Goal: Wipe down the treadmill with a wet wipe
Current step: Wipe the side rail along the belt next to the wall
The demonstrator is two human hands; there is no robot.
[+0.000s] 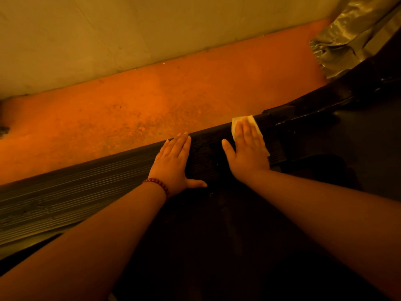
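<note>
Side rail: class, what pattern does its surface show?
The side rail is dark with fine lengthwise ridges, best seen in the head view.

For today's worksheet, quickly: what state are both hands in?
Left hand: open, flat on ridged dark treadmill rail.
Right hand: open, pressing pale rectangular wet wipe.

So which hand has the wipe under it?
The right hand, pressing flat on the pale wet wipe on the treadmill's ribbed side rail. The left hand, with the beaded bracelet, rests bare on the rail.
</note>
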